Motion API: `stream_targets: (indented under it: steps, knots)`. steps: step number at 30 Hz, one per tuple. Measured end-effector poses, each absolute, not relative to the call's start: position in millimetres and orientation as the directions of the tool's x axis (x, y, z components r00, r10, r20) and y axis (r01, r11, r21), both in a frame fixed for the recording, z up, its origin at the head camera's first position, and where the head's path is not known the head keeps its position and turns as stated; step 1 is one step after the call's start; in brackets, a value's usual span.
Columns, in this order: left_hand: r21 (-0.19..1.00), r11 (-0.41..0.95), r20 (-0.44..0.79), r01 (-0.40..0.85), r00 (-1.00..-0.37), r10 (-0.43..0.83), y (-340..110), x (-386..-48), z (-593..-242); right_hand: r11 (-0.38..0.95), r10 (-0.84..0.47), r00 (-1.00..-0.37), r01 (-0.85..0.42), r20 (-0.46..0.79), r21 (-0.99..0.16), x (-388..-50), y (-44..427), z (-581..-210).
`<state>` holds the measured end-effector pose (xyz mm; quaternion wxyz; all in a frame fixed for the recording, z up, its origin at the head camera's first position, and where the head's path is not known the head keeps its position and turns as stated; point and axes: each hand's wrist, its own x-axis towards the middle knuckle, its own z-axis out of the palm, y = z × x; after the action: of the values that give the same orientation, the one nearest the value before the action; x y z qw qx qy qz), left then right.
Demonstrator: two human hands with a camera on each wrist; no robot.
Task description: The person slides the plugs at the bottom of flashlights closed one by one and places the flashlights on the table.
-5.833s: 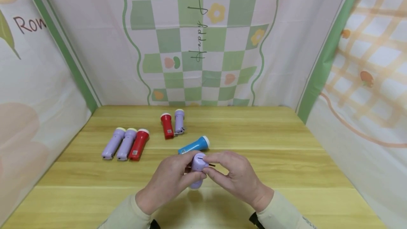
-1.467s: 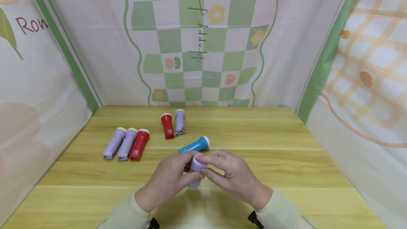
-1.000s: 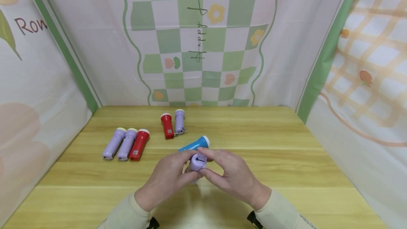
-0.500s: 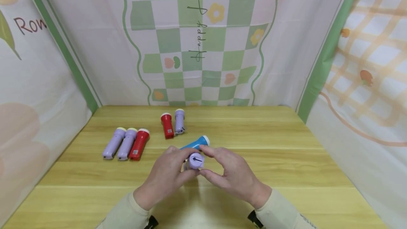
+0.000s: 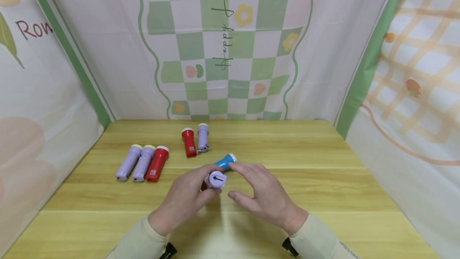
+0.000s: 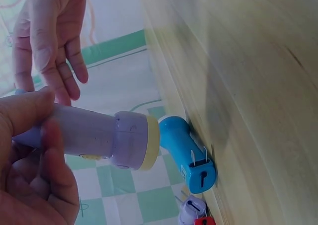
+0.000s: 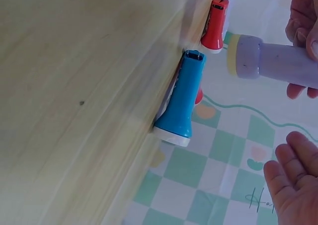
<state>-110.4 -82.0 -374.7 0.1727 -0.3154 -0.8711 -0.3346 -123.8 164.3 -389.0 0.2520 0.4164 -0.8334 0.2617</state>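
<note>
My left hand (image 5: pixel 183 197) grips a purple flashlight (image 5: pixel 216 180) above the table, its tail end with a dark slot facing up. In the left wrist view, thumb and fingers curl round the handle of this purple flashlight (image 6: pixel 92 133), and its cream-rimmed head points down at the table. My right hand (image 5: pixel 267 197) is just right of it, touching nothing, with fingers and thumb spread apart. Behind the hands lies a blue flashlight (image 5: pixel 225 162), partly hidden by the left hand in the head view. Two metal prongs stick out of the blue flashlight's (image 6: pixel 181 145) tail.
On the wooden table (image 5: pixel 287 151), a purple flashlight (image 5: pixel 128 163), another purple flashlight (image 5: pixel 143 164) and a red flashlight (image 5: pixel 157 164) lie side by side at left. Farther back are a red flashlight (image 5: pixel 189 143) and a purple flashlight (image 5: pixel 203 137). Patterned cloth (image 5: pixel 230 51) walls surround the table.
Earlier both hands were at the purple flashlight's tail, with dark prongs sticking out; now none show. The right hand has let go, and the left hand has shifted slightly left with the flashlight.
</note>
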Motion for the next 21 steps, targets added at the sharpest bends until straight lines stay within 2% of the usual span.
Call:
stream_targets:
  steps: [9, 21]
  knots:
    - [0.492, 0.563, 0.524, 0.664, -0.742, 0.418, -84.9, -111.3, -373.3, 0.617, -0.529, -0.659, -0.731, 0.535, -0.291, -120.4, 167.3, -391.8]
    - [0.483, 0.604, 0.534, 0.634, -0.76, 0.371, -89.7, -113.3, -375.9, 0.651, -0.513, -0.693, -0.699, 0.506, -0.296, -122.1, 169.1, -396.1]
